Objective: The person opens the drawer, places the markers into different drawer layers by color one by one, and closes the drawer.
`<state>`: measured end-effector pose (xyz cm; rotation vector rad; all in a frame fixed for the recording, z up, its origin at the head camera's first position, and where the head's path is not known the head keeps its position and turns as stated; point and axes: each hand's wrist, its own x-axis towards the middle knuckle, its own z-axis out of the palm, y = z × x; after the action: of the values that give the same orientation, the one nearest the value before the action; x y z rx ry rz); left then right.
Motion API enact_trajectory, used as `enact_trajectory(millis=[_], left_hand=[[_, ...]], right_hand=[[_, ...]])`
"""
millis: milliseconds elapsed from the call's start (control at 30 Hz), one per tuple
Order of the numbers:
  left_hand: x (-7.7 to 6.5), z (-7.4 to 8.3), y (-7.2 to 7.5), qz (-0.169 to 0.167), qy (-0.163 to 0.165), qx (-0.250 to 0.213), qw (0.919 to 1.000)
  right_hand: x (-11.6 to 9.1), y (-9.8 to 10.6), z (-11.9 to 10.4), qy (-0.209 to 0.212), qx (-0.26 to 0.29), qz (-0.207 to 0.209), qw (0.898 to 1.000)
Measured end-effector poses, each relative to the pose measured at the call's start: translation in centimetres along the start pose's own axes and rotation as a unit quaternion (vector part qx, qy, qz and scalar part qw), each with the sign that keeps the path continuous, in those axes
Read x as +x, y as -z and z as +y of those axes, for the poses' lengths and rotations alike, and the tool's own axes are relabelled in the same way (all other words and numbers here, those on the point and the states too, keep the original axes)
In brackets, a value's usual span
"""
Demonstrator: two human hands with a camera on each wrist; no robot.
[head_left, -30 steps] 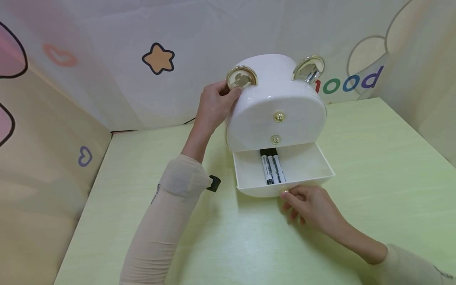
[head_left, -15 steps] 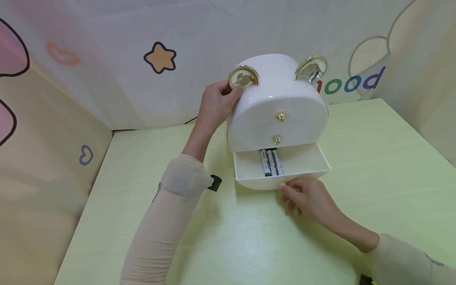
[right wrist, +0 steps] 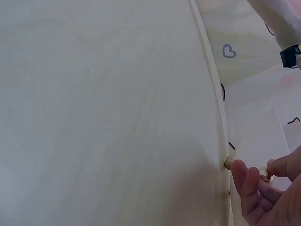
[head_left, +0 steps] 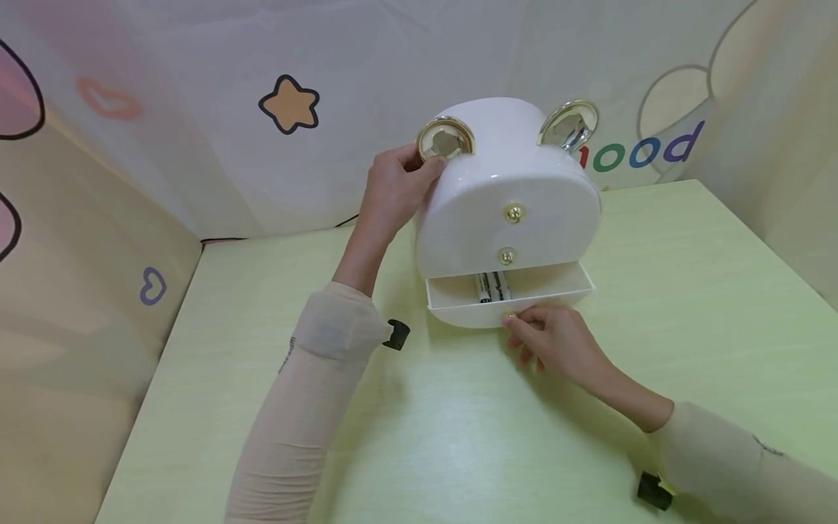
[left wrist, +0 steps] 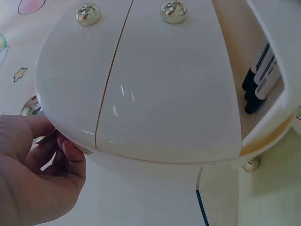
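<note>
A white rounded drawer box [head_left: 556,225] with two gold ears stands on the table. My left hand [head_left: 395,185] pinches its left ear [head_left: 447,140], thumb in front and fingers behind. The bottom drawer [head_left: 465,316] is pulled partway out. With thumb and fingertips my right hand [head_left: 556,338] holds that drawer's small gold knob [head_left: 509,318]. White markers [head_left: 492,287] with black caps lie side by side inside, their far ends hidden under the box front. In the left wrist view the capped ends of the markers [left wrist: 263,80] show in the drawer gap.
Two more gold knobs, an upper knob [head_left: 514,212] and a lower knob [head_left: 507,256], sit on the box front. The pale green table [head_left: 249,327] spreads around it. A printed cloth backdrop [head_left: 366,65] hangs behind, with a thin black cord [head_left: 222,239] along the table's back edge.
The bottom drawer has slid inward toward the box, with my right hand moving along on its knob. Less of the markers shows now. My left hand stays on the ear.
</note>
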<state>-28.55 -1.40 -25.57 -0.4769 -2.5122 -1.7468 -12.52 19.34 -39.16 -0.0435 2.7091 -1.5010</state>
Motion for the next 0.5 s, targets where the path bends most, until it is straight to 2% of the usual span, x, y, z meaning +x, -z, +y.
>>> enact_trajectory(millis=[500], left_hand=[[-0.1,0.3,0.1,0.003,-0.002,0.011,0.9999]], right_hand=[[3.1,0.2,0.2,0.011,0.013,-0.004,1.0]])
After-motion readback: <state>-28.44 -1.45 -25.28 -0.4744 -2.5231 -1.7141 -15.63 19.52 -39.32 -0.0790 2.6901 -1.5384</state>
